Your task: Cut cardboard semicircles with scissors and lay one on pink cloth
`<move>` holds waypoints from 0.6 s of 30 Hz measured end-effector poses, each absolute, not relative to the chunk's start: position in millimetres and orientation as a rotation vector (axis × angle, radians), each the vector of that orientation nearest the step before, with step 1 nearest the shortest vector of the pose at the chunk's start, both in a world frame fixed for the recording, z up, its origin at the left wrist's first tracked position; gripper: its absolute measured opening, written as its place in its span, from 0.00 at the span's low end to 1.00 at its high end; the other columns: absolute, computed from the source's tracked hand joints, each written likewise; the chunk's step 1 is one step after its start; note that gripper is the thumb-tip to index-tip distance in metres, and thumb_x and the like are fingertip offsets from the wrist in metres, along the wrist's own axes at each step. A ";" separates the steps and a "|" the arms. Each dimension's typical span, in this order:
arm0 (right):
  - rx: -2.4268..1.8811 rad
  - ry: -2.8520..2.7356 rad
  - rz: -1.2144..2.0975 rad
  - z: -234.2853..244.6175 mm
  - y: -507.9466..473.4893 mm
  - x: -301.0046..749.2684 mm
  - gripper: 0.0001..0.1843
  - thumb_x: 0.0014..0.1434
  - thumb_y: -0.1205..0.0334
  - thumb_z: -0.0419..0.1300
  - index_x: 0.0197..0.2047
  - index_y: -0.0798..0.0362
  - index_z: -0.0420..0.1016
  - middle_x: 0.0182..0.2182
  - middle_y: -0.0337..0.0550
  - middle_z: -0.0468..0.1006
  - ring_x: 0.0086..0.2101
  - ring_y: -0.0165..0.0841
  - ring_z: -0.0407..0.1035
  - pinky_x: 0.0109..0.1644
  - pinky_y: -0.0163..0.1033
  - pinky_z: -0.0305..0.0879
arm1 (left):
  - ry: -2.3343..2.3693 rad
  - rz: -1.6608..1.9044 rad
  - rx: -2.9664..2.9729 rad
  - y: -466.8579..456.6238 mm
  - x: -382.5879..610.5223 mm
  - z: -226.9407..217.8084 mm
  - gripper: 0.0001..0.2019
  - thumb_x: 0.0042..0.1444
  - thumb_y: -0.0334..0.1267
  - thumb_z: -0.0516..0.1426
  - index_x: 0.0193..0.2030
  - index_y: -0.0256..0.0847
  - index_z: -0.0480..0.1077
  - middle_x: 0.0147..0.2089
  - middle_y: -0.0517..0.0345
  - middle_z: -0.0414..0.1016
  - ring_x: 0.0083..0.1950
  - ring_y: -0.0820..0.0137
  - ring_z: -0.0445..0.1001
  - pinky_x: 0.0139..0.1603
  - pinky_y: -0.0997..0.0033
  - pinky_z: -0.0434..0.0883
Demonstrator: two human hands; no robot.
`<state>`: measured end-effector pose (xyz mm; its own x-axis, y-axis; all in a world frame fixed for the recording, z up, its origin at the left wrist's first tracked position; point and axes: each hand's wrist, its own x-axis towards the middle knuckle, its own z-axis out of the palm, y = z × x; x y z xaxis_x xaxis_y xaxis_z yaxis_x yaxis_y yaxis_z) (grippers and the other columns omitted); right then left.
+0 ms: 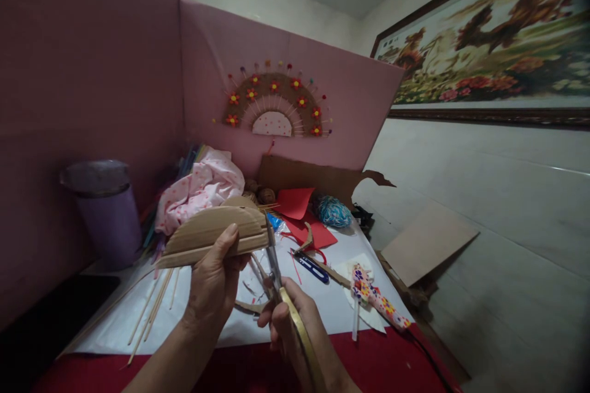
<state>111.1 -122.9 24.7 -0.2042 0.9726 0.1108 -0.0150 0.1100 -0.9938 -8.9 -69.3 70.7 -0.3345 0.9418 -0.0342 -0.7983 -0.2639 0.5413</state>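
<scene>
My left hand [212,285] grips a curved, half-round piece of brown cardboard [207,230] by its lower edge, thumb on the near face. In my right hand [297,319] is a pair of scissors [274,273] with gold-coloured handles. One blade reaches up along the right end of the cardboard, the other points left below it, so the blades are apart. Whether they touch the cardboard at the tip is hard to tell. Beneath the hands, cardboard offcuts and small scraps lie on a white sheet [258,328].
A blue cutter [313,267], red paper [295,202], blue yarn [332,211] and a flower-patterned glue gun [369,291] lie to the right. Thin sticks [157,304], spotted cloth [203,187] and a purple bin [108,215] are left. A decorated cardboard fan [274,87] hangs on the pink panel behind.
</scene>
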 end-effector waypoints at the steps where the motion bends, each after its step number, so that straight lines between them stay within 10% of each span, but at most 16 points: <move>1: -1.014 -1.415 1.285 25.8 -123.8 111.7 0.47 0.41 0.21 0.51 0.44 0.57 0.67 0.24 0.39 0.69 0.19 0.23 0.54 0.18 0.27 0.50 | 0.568 1.843 0.348 -69.6 -8.8 70.9 0.11 0.39 0.29 0.67 0.32 0.37 0.74 0.26 0.66 0.78 0.25 0.77 0.74 0.22 0.81 0.69; 18: -1.075 -1.365 1.298 31.7 -121.9 108.1 0.45 0.34 0.18 0.50 0.33 0.55 0.66 0.20 0.37 0.66 0.17 0.23 0.52 0.16 0.28 0.44 | 0.652 1.901 0.407 -72.4 -8.2 67.0 0.10 0.39 0.31 0.67 0.31 0.38 0.74 0.26 0.66 0.75 0.25 0.77 0.70 0.21 0.80 0.65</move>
